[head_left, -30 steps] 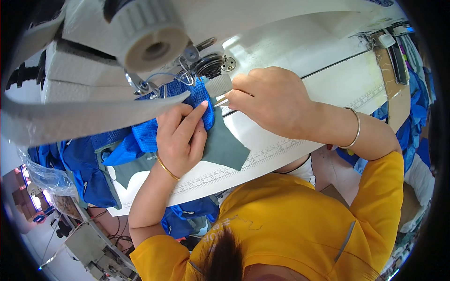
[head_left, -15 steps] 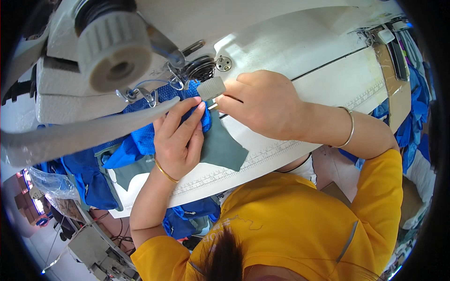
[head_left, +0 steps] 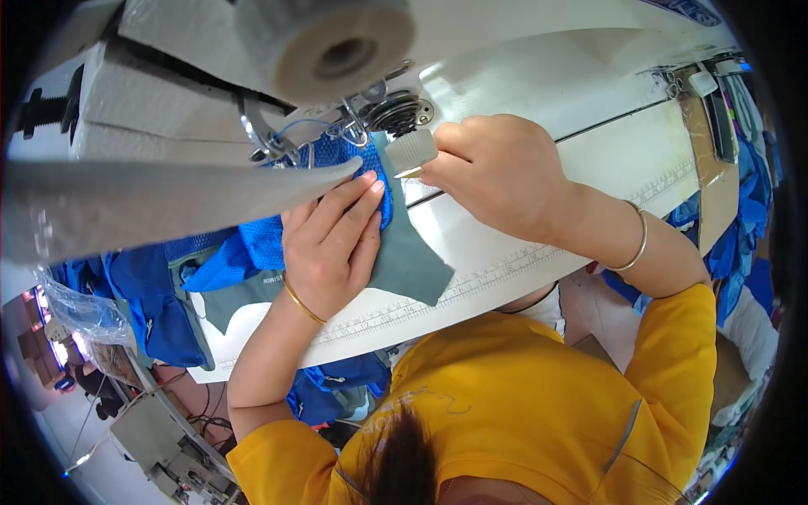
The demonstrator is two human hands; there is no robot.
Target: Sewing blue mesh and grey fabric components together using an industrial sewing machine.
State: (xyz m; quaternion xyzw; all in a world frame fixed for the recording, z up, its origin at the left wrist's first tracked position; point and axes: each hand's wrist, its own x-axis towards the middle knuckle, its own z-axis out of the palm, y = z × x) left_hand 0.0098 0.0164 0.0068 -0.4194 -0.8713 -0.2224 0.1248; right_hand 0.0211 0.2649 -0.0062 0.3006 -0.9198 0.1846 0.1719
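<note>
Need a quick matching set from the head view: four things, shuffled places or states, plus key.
1. Left hand
2. Right hand
3. Grey-green fabric
4. Cardboard

A. At the white table's right end
B. Holding a slim pointed tool
C. Resting on blue mesh fabric
D. Partly beneath the blue mesh fabric

Pairs: 1-C, 2-B, 3-D, 4-A

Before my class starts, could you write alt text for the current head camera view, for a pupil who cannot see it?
A person's left hand rests on blue mesh cloth lying over grey-green cloth at a sewing machine, while the right hand holds a small pointed tool beside the blue edge. The white table has ruler marks along it.
</note>
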